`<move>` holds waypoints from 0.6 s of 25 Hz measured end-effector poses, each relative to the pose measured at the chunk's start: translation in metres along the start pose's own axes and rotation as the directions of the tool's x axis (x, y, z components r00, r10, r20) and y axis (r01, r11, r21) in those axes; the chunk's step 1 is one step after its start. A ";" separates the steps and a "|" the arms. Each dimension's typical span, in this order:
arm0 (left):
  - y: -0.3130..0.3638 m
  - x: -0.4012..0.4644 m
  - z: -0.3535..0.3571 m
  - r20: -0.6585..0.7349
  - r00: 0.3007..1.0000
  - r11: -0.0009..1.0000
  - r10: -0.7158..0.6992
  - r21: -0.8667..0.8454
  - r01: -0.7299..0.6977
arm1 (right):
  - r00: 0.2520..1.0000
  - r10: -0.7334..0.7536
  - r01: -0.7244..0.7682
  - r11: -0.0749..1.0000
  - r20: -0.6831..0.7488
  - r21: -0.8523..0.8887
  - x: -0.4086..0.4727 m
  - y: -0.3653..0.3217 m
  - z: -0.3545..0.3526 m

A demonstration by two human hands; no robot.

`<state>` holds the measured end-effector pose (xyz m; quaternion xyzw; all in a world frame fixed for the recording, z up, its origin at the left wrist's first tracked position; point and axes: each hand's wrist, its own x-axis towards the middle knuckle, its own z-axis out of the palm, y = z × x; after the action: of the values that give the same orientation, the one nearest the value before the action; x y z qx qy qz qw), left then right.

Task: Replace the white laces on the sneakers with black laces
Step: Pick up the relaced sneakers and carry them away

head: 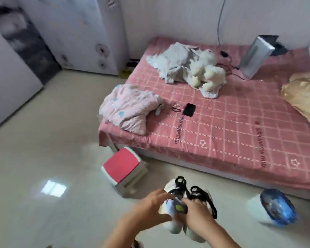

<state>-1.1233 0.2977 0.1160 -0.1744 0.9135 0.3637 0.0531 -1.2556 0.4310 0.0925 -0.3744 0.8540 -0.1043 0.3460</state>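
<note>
Two sneakers (181, 208) already wearing black laces (197, 191) are held low over the near floor, right hand (197, 211) gripping them, left hand (150, 203) flat alongside, so setting them down seems next.

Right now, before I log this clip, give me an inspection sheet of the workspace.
Surface: glossy pale floor, glare patch on it.
Job's things: two white sneakers held together above the floor, black laces on both; no white laces seen.
Clutter: red-topped stool, blue round object on the floor; on the bed: pink garment, grey clothes, plush toy, phone, silver box, yellow pillow.
Grippers: left hand blurred at the sneakers' side, grip unclear; right hand grips them.
Cables: black cable across the bed.
Surroundings: patterned wardrobe, white wall.
</note>
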 end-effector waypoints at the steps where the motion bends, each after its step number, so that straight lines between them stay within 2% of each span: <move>1: -0.018 -0.018 -0.007 0.006 1.000 1.000 -0.017 0.002 0.017 | 0.997 -0.053 0.056 0.997 0.049 -0.055 0.011 -0.033 0.005; 4: -0.080 -0.064 -0.041 -0.121 0.958 0.964 -0.261 -0.074 0.254 | 0.948 -0.271 0.303 0.931 0.169 -0.202 0.043 -0.137 0.028; 7: -0.149 -0.105 -0.097 -0.278 0.838 0.879 -0.470 -0.230 0.417 | 0.864 -0.433 0.486 0.851 0.256 -0.199 0.078 -0.240 0.052; 10: -0.223 -0.163 -0.159 -0.353 0.774 0.850 -0.525 -0.261 0.457 | 0.721 -0.600 0.648 0.761 0.345 -0.028 0.111 -0.345 0.076; 12: -0.266 -0.200 -0.203 -0.453 0.696 0.831 -0.557 -0.292 0.474 | 0.644 -0.670 0.710 0.703 0.371 0.039 0.128 -0.416 0.093; 15: -0.309 -0.222 -0.266 -0.576 0.565 0.798 -0.591 -0.317 0.512 | 0.583 -0.724 0.794 0.605 0.368 -0.068 0.150 -0.510 0.107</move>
<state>-0.7975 -0.0303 0.1602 -0.5685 0.7495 0.2959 -0.1658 -0.9668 -0.0230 0.1598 -0.7527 0.5513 -0.0868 0.3492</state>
